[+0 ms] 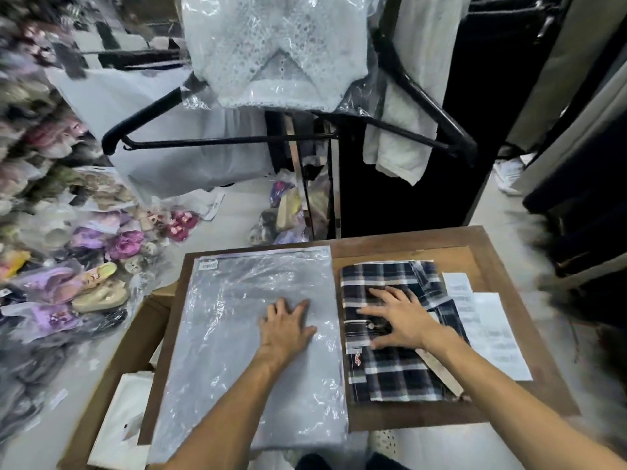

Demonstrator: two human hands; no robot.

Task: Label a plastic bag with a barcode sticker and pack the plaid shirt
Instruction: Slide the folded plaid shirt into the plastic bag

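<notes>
A frosted plastic bag (237, 334) lies flat on the left half of the wooden table (502, 273). A small barcode sticker (209, 265) sits at its far left corner. My left hand (286, 325) rests flat on the bag, fingers spread. The folded dark plaid shirt (390, 371) lies to the right of the bag. My right hand (397, 317) presses flat on the shirt's upper half, fingers apart. Neither hand grips anything.
White sheets of labels (488, 327) lie right of the shirt. A cardboard box (112, 385) holding white bags stands left of the table. Bagged slippers (84, 266) pile at the left. Black hangers (237, 140) with bagged clothes hang ahead.
</notes>
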